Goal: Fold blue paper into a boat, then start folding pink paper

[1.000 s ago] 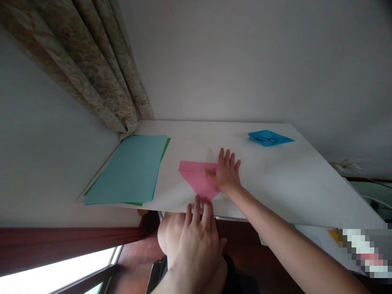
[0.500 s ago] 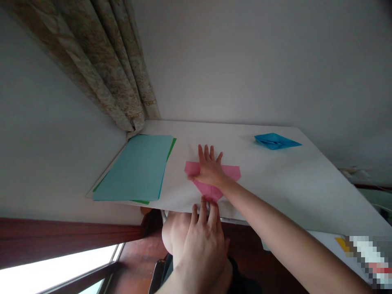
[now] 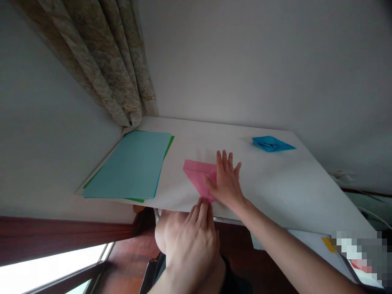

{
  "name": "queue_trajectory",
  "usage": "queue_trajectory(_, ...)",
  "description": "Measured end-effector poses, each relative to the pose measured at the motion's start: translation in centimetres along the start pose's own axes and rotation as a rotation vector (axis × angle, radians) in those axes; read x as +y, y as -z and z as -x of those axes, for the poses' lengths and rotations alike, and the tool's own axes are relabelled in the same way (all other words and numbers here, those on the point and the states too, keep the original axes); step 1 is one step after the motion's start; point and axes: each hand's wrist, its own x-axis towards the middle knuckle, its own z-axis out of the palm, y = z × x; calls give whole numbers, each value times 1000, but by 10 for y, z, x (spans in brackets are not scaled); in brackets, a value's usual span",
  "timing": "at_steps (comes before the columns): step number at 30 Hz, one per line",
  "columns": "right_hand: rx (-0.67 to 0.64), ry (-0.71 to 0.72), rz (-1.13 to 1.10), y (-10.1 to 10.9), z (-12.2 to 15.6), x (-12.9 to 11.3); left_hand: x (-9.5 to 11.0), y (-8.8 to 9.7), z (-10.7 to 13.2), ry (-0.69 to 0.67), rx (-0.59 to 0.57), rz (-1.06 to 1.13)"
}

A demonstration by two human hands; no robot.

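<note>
A folded pink paper [image 3: 199, 166] lies near the front edge of the white table, its wide side away from me and its point towards me. My right hand [image 3: 228, 181] rests palm down on the paper's right half, fingers spread and thumb out to the left, covering much of that side. At the near point, the fingertips of my left hand [image 3: 196, 237] press down on the paper. Those fingers are stretched forward and close together, and the thumb is mostly out of sight.
A stack of light blue and green sheets [image 3: 128, 167] lies on the left of the white table [image 3: 190, 134]. A blue folded paper shape [image 3: 272, 143] sits at the back right. A curtain [image 3: 122, 73] hangs at the left corner. Below the right edge are white papers [image 3: 306, 241].
My right hand has slid to the right across the pink paper, uncovering its left half. My left fingers have drawn closer together at the near point. The view has shifted slightly.
</note>
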Motion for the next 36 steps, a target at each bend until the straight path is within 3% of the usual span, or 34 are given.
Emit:
queue_trajectory(3, -20, -6, 30, -1, 44, 26, 1, 1, -1, -9, -9, -6)
queue_trajectory(6, -32, -123, 61, -2, 62, 47, 3, 3, -3, -36, -16, -16)
queue_trajectory(12, -105, -452, 41, 7, 38, 76, 3, 2, -3, -1, -59, -12)
queue_trajectory(16, -77, -476, -22, 5, 26, 92, 1, -1, 0, -4, -70, -1)
queue_trajectory(21, 61, -442, -71, -5, 24, 107, 1, -2, 2, 32, -101, -14)
queue_trajectory(25, 148, -290, -116, -6, 33, 88, 1, -1, 2, 28, -128, -12)
queue_trajectory(30, 97, -122, -7, -2, 47, 37, 2, 1, 2, 51, -130, -3)
queue_trajectory(32, 43, -136, -1, -3, 46, 25, 3, 2, 2, 60, -133, 7)
queue_trajectory(36, -58, -320, -24, -7, 32, 16, 2, 0, 3, 67, -131, 21)
